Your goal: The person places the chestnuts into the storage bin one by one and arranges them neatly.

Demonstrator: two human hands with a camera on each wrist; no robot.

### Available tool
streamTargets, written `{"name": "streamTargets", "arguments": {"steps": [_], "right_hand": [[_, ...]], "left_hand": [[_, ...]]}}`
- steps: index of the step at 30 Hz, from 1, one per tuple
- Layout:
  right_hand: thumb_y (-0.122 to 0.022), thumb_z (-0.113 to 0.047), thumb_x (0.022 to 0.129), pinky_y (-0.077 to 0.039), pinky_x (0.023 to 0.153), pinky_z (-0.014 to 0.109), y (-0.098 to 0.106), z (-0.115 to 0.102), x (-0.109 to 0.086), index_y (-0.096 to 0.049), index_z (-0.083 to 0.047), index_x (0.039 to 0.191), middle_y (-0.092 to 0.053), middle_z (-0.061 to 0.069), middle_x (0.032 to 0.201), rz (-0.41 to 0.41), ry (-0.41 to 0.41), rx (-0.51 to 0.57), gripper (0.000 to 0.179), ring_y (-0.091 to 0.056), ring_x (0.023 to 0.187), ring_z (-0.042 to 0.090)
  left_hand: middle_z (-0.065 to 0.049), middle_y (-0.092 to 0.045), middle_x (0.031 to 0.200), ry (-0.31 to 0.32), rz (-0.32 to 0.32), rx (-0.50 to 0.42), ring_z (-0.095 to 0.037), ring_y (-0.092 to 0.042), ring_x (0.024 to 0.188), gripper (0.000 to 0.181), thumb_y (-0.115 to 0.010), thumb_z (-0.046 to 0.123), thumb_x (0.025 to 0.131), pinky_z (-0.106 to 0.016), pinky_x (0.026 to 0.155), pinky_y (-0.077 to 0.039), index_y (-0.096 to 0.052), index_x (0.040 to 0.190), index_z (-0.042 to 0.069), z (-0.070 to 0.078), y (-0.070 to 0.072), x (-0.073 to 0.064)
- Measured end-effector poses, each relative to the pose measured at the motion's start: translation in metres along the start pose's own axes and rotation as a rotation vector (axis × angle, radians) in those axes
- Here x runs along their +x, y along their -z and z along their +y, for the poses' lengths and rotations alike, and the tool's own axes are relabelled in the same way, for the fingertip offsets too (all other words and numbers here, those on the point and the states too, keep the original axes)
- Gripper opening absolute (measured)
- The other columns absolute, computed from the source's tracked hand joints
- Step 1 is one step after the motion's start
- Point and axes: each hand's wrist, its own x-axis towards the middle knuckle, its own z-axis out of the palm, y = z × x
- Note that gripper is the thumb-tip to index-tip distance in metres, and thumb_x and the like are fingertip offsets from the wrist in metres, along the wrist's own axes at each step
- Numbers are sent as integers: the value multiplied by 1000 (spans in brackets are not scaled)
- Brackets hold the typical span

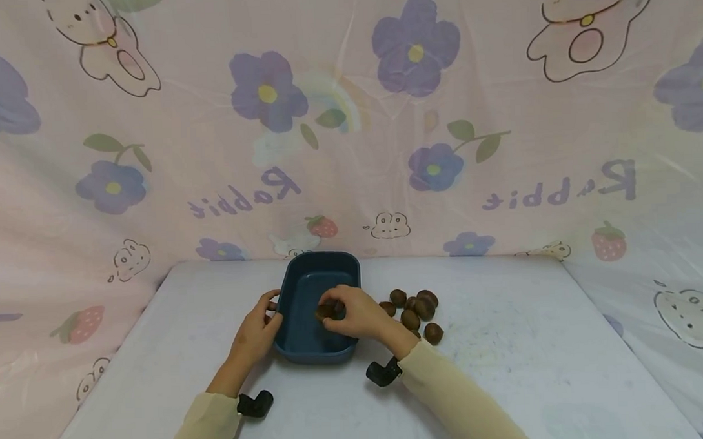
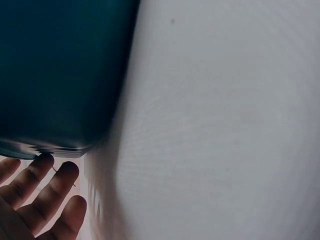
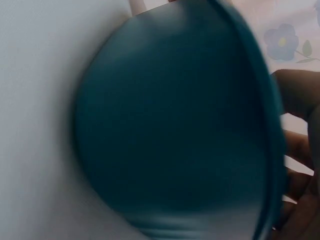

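Note:
A dark teal rectangular container stands on the white table. My left hand is at its left side, the fingers spread and slightly bent. In the left wrist view those fingertips touch or nearly touch the container wall just below the rim. Over the container's inside, my right hand pinches a brown chestnut between thumb and fingers. The right wrist view shows the container's outer wall up close, and the right fingers are partly hidden behind its rim.
Several loose chestnuts lie on the table to the right of the container, close to the right forearm. A patterned cloth hangs behind the white table. Each wrist wears a small black camera.

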Motion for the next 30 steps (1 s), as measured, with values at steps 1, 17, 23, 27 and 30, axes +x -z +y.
{"name": "streamTargets", "arguments": {"steps": [1,17,23,27,30], "right_hand": [[-70,-25,82,-49,77,23,-2,-1,1,-66,-20,110,-62,-6,99,-2,-6,-13,28,-58,88,9],[-71,-33,80,-49,76,26,-17,-1,9,-68,-23,108,-65,-8,95,-24,43,-262,30,-59,86,7],[-70,-37,80,-46,75,27,-18,0,9,-68,-25,110,-65,-9,96,-51,40,-315,32,-57,84,6],[-71,-37,81,-45,73,26,-17,-2,9,-69,-26,109,-66,-10,97,-64,34,-328,31,-56,82,6],[-71,-38,80,-44,72,25,-17,-3,9,-69,-27,109,-66,-10,96,-75,27,-349,30,-54,80,5]], "left_hand": [[-10,-59,116,-2,2,-1,-16,-58,83,50,-47,18,92,-34,76,-45,-42,142,19,0,0,0],[-9,-59,116,0,6,-6,-15,-57,82,50,-46,18,93,-33,75,-45,-41,142,20,-2,-1,0],[-10,-59,117,7,-1,6,-15,-57,82,51,-46,18,92,-33,74,-44,-41,143,19,-1,-1,0],[-10,-59,117,5,-2,11,-16,-57,82,51,-46,18,92,-33,75,-44,-41,143,19,0,-1,0],[-10,-59,117,4,-3,10,-16,-57,82,51,-46,18,92,-33,75,-44,-41,143,18,0,-1,0]]}}
